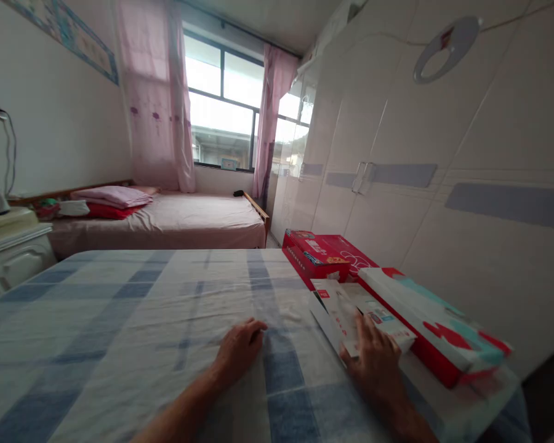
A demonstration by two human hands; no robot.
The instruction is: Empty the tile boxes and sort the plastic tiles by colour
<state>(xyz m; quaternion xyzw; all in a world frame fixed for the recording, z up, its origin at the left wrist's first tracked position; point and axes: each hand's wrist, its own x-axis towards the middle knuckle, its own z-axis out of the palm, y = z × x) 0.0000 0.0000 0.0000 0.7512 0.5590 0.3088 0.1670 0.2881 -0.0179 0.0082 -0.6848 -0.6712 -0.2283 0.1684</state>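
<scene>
My right hand (373, 357) is on the near end of a flat white box (339, 314) with small red print. Its thumb is at the box's left side and its fingers bend over the top; the underside of the grip is hidden. Right beside it lies another white box (381, 311) with a small picture on it, partly covered by my fingers. My left hand (240, 346) rests low over the striped bedsheet (166, 332), fingers curled in and nothing seen in them. A gap of sheet separates it from the boxes.
A red box (316, 255) stands behind the white boxes. Along their right side lies a long white, red and teal box (436, 326). A white wardrobe (388, 135) walls off the right. Beyond the sheet stands another bed (203, 215) with folded pink bedding (113, 195).
</scene>
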